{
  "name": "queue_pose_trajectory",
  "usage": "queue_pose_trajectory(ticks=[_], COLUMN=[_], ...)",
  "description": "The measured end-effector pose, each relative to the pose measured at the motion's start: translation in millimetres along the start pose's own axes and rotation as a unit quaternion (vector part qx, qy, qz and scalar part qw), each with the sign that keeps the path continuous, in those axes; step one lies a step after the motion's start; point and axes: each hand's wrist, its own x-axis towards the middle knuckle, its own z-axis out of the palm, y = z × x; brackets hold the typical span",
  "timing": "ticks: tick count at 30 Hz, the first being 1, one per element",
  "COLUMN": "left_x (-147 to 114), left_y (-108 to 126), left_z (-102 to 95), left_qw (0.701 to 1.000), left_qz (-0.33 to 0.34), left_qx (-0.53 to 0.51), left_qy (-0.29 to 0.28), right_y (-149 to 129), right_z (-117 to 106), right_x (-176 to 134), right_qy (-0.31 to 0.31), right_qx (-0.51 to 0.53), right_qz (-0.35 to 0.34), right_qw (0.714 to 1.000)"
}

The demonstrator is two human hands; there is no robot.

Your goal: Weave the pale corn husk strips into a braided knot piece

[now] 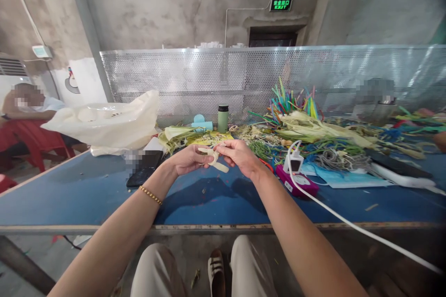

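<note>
A pale, cream-coloured husk strip (220,166), bent into a loop, is held between my two hands above the blue table (87,195). My left hand (191,159) pinches it from the left with the thumb and fingers closed. From the other side, the fingertips of my right hand (239,154) close on its upper part. One flat end of the strip sticks out below, between the hands. Just behind my hands, dried husks (177,135) and a yellow sheet (211,138) lie on the table.
A large cream plastic bag (104,123) and a dark phone (145,169) are at left. Behind stand a green bottle (223,119) and colourful stems (292,102). At right, a white cable (334,211) runs from a purple power socket (296,183). Someone (31,102) sits far left.
</note>
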Motion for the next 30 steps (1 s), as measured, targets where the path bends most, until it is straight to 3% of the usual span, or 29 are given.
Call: queue_pose_trajectory(ticks=[3,6,10,13,23,30], left_x=[0,0,0,0,-2,0], left_y=[0,1,1,1,2,1], left_z=[-0.9,-0.7,-1.3,-1.2,5.8,3.6], left_qw=[1.0,1.0,1.0,0.999,0.999,0.999], left_qz=[0.007,-0.001,-0.021,-0.029,-0.034,-0.022], left_qx=[-0.01,-0.006,-0.011,-0.011,0.042,0.018], left_qy=[-0.005,-0.008,0.001,-0.004,-0.001,0.019], right_y=[1,8,15,13,9,13], right_z=[-4,-7,-6,-4,2,0], right_x=[0,5,11,11,7,9], right_qy=[-0.02,0.006,0.069,0.088,0.119,0.158], right_qx=[-0.005,-0.065,-0.204,-0.259,-0.3,-0.288], right_qz=[-0.001,-0.036,-0.136,-0.165,-0.185,-0.215], right_qw=[1.0,0.997,0.967,0.948,0.928,0.92])
